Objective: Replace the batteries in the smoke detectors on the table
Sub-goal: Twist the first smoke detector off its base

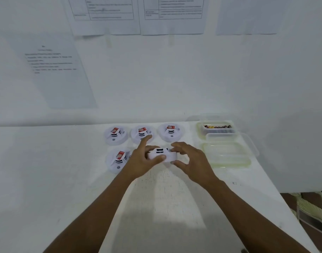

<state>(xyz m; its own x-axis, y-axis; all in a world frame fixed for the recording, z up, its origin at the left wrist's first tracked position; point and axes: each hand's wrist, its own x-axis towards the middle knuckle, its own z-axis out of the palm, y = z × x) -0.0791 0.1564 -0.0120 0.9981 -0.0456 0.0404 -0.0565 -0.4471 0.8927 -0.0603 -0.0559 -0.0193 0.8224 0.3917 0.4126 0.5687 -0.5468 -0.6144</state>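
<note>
Several round white smoke detectors lie on the white table [46,179]. Three stand in a back row: left [116,135], middle [141,135] and right [171,132], each with a red label on top. Another [118,160] lies in front at the left. Between my hands is one more detector [161,155], lifted slightly and seen side-on. My left hand [143,157] grips its left side, thumb on the front rim and index finger stretched out behind. My right hand [190,159] holds its right side with curled fingers and thumb.
A clear plastic tub [218,129] with several small batteries stands at the back right. In front of it lies a larger clear tub [227,154] that looks empty. Printed sheets hang on the wall behind. The table's right edge runs diagonally near a chair [313,212].
</note>
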